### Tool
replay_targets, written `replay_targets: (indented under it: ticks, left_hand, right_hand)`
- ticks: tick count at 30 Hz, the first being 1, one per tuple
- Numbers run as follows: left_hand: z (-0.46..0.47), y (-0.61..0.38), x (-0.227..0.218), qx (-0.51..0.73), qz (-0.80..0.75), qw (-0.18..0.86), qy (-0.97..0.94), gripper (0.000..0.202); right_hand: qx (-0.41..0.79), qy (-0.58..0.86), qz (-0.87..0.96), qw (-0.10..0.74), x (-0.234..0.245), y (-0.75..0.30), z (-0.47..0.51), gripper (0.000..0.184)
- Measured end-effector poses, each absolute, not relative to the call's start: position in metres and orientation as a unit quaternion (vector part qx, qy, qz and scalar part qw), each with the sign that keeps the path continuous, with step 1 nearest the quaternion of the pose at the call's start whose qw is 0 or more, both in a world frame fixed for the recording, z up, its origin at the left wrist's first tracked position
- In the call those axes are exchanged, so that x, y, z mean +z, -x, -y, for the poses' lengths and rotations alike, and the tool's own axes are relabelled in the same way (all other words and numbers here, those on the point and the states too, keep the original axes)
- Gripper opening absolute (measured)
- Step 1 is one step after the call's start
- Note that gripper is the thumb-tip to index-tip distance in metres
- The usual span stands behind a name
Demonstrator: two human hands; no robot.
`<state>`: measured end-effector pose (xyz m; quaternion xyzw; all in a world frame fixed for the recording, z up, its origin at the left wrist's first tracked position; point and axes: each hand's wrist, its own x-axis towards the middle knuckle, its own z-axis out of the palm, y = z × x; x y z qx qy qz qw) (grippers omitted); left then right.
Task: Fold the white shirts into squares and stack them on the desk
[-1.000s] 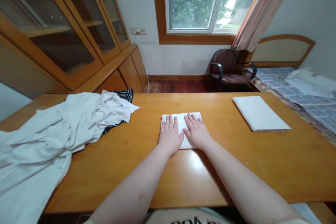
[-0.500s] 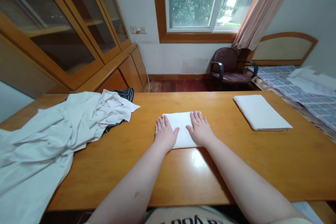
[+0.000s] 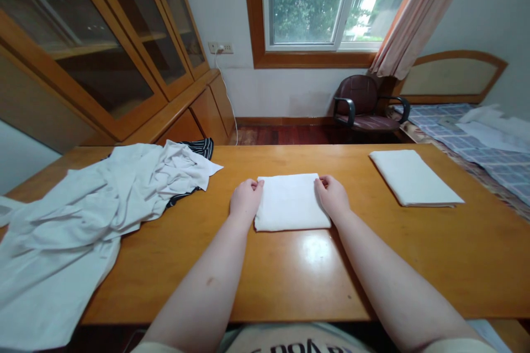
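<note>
A white cloth folded into a neat rectangle [image 3: 291, 204] lies flat on the wooden table in front of me. My left hand [image 3: 245, 198] is closed at its left edge, fingertips pinching near the far left corner. On the opposite side my right hand [image 3: 332, 196] pinches the right edge near the far right corner. The cloth's kind, beyond white folded fabric, cannot be made out. Its near edge shows a thin stack of layers.
A second folded white cloth [image 3: 415, 177] lies on the table [image 3: 397, 265] at the right. Loose white fabric [image 3: 95, 209] is heaped at the left over a black striped piece [image 3: 202, 148]. Beyond stand a chair [image 3: 364, 103], a cabinet [image 3: 165, 88] and a bed [image 3: 492, 146].
Both hands were lying flat on top of the cloth with fingers spread. They have moved outward to its sides and closed on the edges.
</note>
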<state>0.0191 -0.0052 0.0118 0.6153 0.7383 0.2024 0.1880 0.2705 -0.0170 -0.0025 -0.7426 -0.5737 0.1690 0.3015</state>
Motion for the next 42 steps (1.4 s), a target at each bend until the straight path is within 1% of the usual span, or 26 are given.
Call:
replay_targets:
  ticks: [4, 11, 19, 22, 25, 27, 30, 34, 37, 39, 42]
  left_hand:
    - [-0.001, -0.016, 0.008, 0.219, -0.741, 0.218, -0.596, 0.039]
    - [-0.006, -0.015, 0.005, 0.241, -0.736, 0.24, -0.585, 0.031]
    - [-0.007, -0.015, 0.002, 0.216, -0.733, 0.231, -0.602, 0.03]
    - [-0.002, -0.018, 0.006, 0.2, -0.734, 0.206, -0.615, 0.035]
    - [0.004, -0.022, 0.011, 0.181, -0.74, 0.185, -0.621, 0.042]
    - [0.006, -0.023, 0.013, 0.18, -0.738, 0.194, -0.621, 0.042]
    - [0.006, -0.022, 0.014, 0.198, -0.729, 0.222, -0.617, 0.039]
    - [0.002, -0.019, 0.011, 0.244, -0.709, 0.26, -0.608, 0.04]
    - [0.003, -0.019, 0.009, 0.223, -0.719, 0.237, -0.615, 0.045]
    - [0.005, -0.021, 0.01, 0.195, -0.719, 0.205, -0.635, 0.049]
    - [0.01, -0.026, 0.013, 0.168, -0.706, 0.183, -0.664, 0.049]
  right_hand:
    - [0.172, 0.747, 0.578, 0.279, 0.001, -0.267, 0.017, 0.034]
    - [0.18, 0.747, 0.573, 0.283, 0.0, -0.268, 0.016, 0.033]
    - [0.181, 0.753, 0.578, 0.259, -0.001, -0.269, 0.016, 0.033]
    - [0.171, 0.749, 0.583, 0.263, -0.005, -0.269, 0.015, 0.038]
    - [0.137, 0.719, 0.618, 0.287, -0.011, -0.269, 0.014, 0.053]
    - [0.131, 0.682, 0.657, 0.294, -0.014, -0.269, 0.013, 0.06]
    - [0.148, 0.644, 0.692, 0.291, -0.016, -0.269, 0.013, 0.053]
    - [0.142, 0.662, 0.669, 0.307, -0.011, -0.271, 0.014, 0.04]
    - [0.121, 0.693, 0.645, 0.299, -0.004, -0.271, 0.016, 0.031]
    - [0.111, 0.703, 0.641, 0.288, 0.001, -0.27, 0.019, 0.029]
    - [0.142, 0.711, 0.642, 0.249, 0.009, -0.266, 0.024, 0.027]
